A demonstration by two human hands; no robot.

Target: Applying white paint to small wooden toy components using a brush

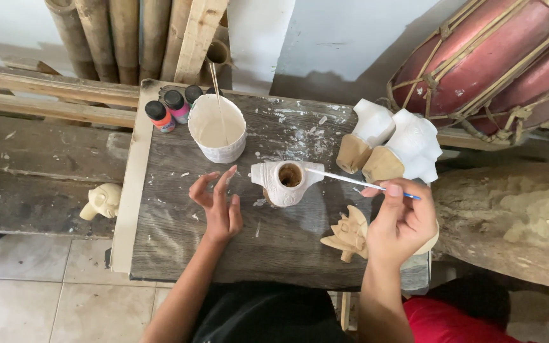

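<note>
Just beyond right grip (400,219) — clenched on thin paintbrush (351,180) — white-painted carved figure (285,182) on counter (179,216); left grip (218,203) released, fingers spread — beside figure.

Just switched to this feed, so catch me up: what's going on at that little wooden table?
A person is painting a small carved figure white on a worn wooden board. The right hand holds a thin brush with its tip at the figure; the left hand hovers open beside it. A cup of white paint, small paint bottles and two white-coated figures stand nearby.
</note>
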